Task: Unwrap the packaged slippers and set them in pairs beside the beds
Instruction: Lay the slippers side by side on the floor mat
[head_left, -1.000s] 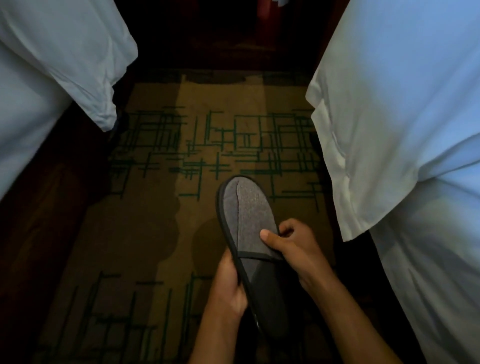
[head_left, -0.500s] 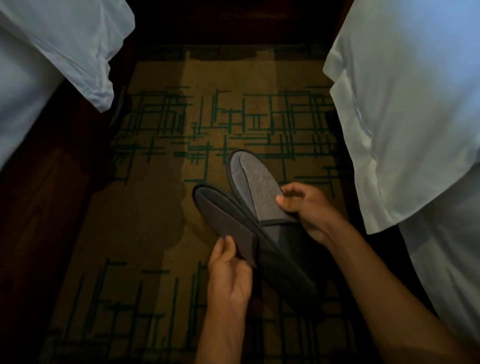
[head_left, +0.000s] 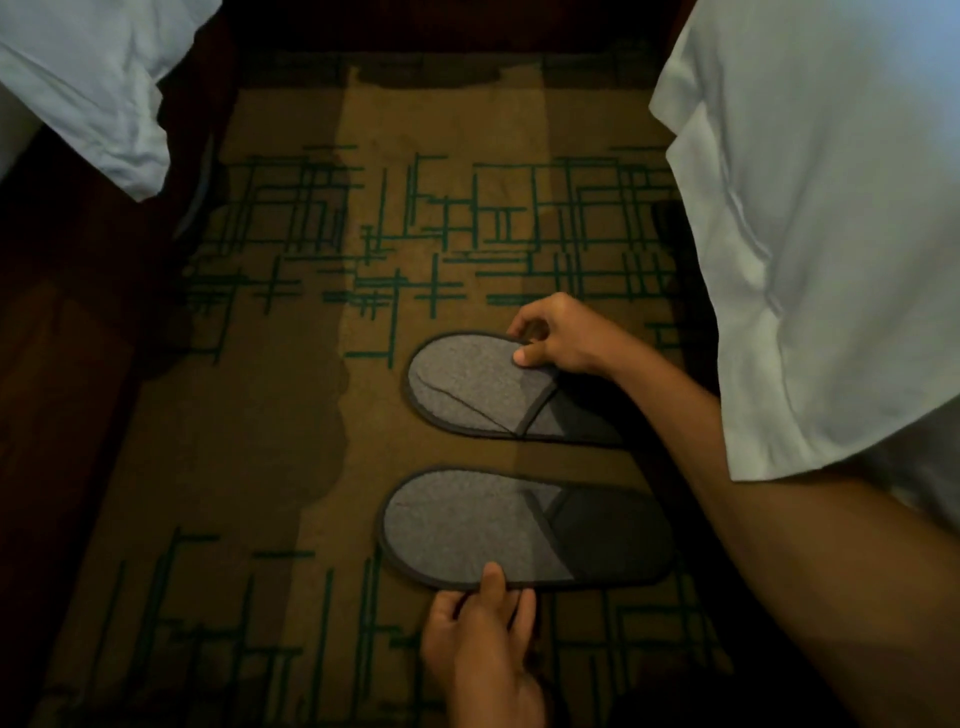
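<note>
Two flat grey slippers with dark trim lie side by side on the carpet, toes pointing left. The far slipper (head_left: 472, 387) has its upper edge pinched by my right hand (head_left: 558, 340), thumb on the grey fabric. The near slipper (head_left: 467, 525) is held at its lower rim by my left hand (head_left: 480, 639), thumb pressed on the trim. Both heels point toward the right bed (head_left: 810, 208), which is covered in white sheets. No wrapping is visible.
A second bed with a white sheet corner (head_left: 93, 83) hangs at the upper left above a dark wooden frame (head_left: 67, 364). The brown carpet (head_left: 291, 415) with green line pattern runs between the beds.
The two slippers, held stacked in the air a second ago, have been separated and laid flat on the carpet side by side, one under each hand.
</note>
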